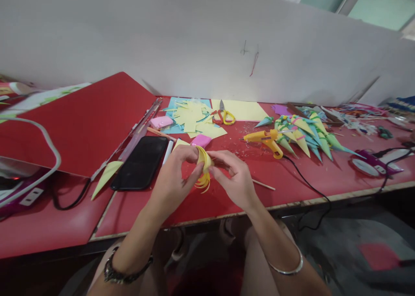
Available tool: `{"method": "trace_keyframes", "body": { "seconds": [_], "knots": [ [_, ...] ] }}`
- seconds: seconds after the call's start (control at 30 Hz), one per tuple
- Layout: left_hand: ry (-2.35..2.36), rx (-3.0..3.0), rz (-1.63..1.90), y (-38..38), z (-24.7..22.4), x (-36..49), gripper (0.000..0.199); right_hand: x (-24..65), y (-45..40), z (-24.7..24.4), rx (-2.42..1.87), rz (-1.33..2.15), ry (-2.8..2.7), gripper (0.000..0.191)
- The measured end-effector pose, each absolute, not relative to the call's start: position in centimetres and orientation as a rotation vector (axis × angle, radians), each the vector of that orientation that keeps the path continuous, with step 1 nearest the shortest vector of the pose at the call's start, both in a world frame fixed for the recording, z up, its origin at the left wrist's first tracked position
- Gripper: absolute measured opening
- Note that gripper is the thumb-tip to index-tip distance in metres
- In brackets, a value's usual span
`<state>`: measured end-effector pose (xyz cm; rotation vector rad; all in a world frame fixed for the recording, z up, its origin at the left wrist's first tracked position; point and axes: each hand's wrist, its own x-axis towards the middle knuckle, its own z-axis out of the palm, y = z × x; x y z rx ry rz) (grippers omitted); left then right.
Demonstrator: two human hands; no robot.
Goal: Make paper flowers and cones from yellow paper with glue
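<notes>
Between both hands, just above the red table's front part, is a rolled piece of yellow paper (205,160) with a fringe of curled strips hanging below it. My left hand (177,170) pinches its left side with thumb and fingers. On the other side my right hand (232,175) grips the paper between thumb and forefinger. A pink packet (201,140) lies right behind the hands. To the left of them rests a black phone (140,162), with a white marker-like stick beside it. A thin wooden stick (264,185) lies to the right of my right hand.
A yellow glue gun (264,139) with a black cord lies on the right, before a pile of paper cones (308,133). Scissors (223,115) lie by yellow paper scraps (191,115) at the back. A red board (87,118) leans at left; a white wall stands behind.
</notes>
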<state>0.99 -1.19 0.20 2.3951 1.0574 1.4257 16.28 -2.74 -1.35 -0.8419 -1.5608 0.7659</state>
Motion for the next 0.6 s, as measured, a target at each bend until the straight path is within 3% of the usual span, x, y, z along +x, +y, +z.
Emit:
{"method": "trace_keyframes", "body": {
  "seconds": [0.13,0.33,0.6],
  "knots": [
    [1.105,2.528,1.306,-1.35,0.47,0.96,0.006,16.21,-2.87,-1.29,-0.839,0.772,-1.557,0.027],
    [1.078,2.481,1.2,-1.55,0.84,0.91,0.022,16.32,-2.91,-1.08,-0.836,0.754,-1.596,0.03],
    [0.992,2.487,1.21,-1.34,0.97,0.87,0.021,16.4,-3.15,-0.97,-0.876,0.696,-1.659,0.028]
  ]
}}
